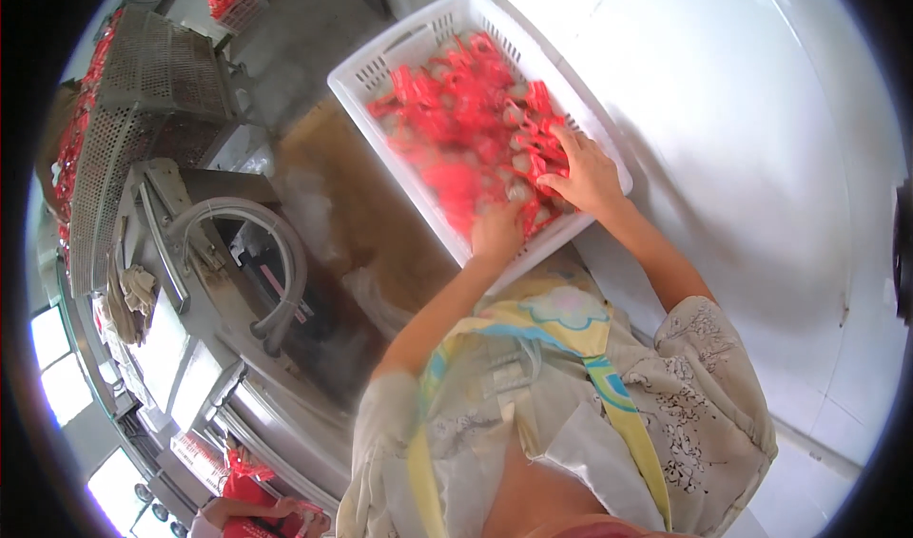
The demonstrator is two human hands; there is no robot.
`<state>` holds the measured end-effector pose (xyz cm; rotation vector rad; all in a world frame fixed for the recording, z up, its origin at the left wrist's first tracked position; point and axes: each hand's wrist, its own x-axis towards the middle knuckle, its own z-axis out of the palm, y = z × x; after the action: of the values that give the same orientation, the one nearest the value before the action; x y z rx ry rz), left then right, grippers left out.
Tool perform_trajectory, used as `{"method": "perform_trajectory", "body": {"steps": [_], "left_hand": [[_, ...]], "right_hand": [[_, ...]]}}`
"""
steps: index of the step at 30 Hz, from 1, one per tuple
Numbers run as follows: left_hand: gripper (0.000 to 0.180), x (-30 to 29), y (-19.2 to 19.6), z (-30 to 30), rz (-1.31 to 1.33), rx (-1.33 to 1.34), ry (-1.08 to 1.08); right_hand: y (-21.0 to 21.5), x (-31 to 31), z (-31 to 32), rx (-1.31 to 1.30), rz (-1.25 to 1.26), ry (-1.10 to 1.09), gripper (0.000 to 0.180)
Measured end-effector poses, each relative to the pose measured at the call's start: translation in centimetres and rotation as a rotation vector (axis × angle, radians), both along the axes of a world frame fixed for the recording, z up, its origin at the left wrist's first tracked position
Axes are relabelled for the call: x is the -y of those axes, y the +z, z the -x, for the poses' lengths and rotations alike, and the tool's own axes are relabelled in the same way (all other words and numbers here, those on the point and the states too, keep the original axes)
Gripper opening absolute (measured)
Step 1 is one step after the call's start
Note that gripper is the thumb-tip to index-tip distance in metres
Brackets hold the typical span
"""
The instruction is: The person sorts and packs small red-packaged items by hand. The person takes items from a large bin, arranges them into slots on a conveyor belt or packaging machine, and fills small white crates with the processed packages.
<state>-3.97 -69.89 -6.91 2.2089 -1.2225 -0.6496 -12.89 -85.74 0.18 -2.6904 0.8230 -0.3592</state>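
A white plastic crate (552, 246) stands in front of me, tilted in the view and filled with small red packets (466, 91) that have pale, clear-looking parts. My right hand (592, 177) reaches over the crate's right side, thumb and fingers spread apart on the packets by the wall. At the crate's near end, my left hand (499, 232) is down among the packets. Its fingers are smeared by motion and partly hidden, so what it holds does not show. A blurred patch of red packets (452, 186) lies just beyond it.
A smooth white surface (723, 91) extends right of the crate. Brown sheeting (352, 196) lies to its left. Farther left are a ribbed grey hose (295, 253) and a perforated metal bin (157, 72). Another crate of red items (233, 6) stands behind. A person's arm (242, 509) shows at lower left.
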Motion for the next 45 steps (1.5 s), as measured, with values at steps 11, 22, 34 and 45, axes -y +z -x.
{"method": "perform_trajectory", "body": {"steps": [11,22,34,45], "left_hand": [[0.022,-0.4,0.7,0.4,0.061,-0.1,0.09],[0.023,-0.4,0.6,0.5,0.065,-0.106,0.09],[0.022,-0.9,1.8,0.1,-0.035,-0.126,0.114],[0.026,-2.6,4.3,-3.0,0.117,-0.115,0.164]], "right_hand": [[-3.9,3.3,-6.9,-0.227,-0.163,-0.17,0.101],[-8.2,3.9,-8.0,-0.213,-0.162,-0.311,0.074],[-6.3,5.9,-7.1,0.185,0.02,-0.037,0.017],[-2.8,8.5,-6.3,0.347,-0.07,0.083,0.024]]}}
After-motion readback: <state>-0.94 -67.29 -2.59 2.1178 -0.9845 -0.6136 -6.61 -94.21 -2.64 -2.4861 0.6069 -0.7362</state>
